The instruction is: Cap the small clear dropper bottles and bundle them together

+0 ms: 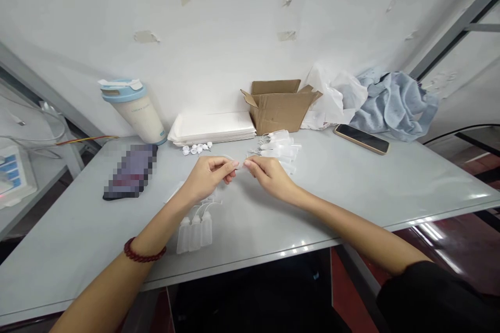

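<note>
Fingertip to fingertip over the middle of the table, my left hand (211,174) and my right hand (271,174) are both closed in a pinch. Something small and whitish shows between them, mostly hidden by the fingers; its kind cannot be made out. Below my left hand lie several translucent squeeze bottles (195,234) side by side, with thin strap-like pieces at their tops. Just behind my right hand is a loose group of similar bottles (281,151), some with thin tips. Small white caps (197,149) are clustered beyond my left hand.
Along the wall stand a blue-lidded tumbler (136,112), a stack of white sheets or envelopes (214,127), an open cardboard box (279,109), a white plastic bag (336,93) and a crumpled blue cloth (394,104). A phone (361,138) lies right; a blurred dark item (133,171) lies left.
</note>
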The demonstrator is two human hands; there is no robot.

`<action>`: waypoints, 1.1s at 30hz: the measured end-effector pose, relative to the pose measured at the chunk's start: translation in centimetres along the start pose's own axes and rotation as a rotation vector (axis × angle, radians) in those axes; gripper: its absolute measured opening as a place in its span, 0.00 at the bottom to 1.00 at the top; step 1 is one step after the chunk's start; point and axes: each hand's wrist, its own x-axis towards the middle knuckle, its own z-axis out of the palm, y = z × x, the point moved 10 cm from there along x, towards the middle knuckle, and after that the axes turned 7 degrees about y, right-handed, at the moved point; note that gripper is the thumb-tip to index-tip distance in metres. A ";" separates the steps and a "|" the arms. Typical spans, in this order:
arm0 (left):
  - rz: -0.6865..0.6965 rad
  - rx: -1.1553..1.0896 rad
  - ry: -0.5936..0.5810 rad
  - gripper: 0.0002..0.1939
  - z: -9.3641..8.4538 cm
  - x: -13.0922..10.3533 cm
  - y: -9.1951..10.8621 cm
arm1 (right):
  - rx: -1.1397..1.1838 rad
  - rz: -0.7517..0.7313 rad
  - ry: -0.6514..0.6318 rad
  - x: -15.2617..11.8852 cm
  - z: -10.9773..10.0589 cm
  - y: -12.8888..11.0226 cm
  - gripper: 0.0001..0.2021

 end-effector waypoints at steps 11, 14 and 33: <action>0.102 0.003 0.046 0.11 0.1 -0.5 1.4 | 0.459 0.428 -0.143 -0.4 1.9 3.4 0.22; 0.074 0.007 0.034 0.11 0.1 -0.4 1.1 | 0.384 0.357 -0.092 -0.3 1.3 2.9 0.22; -0.121 -0.139 -0.015 0.18 0.4 -0.1 -0.9 | -0.306 -0.317 0.152 -0.6 -0.4 -1.0 0.19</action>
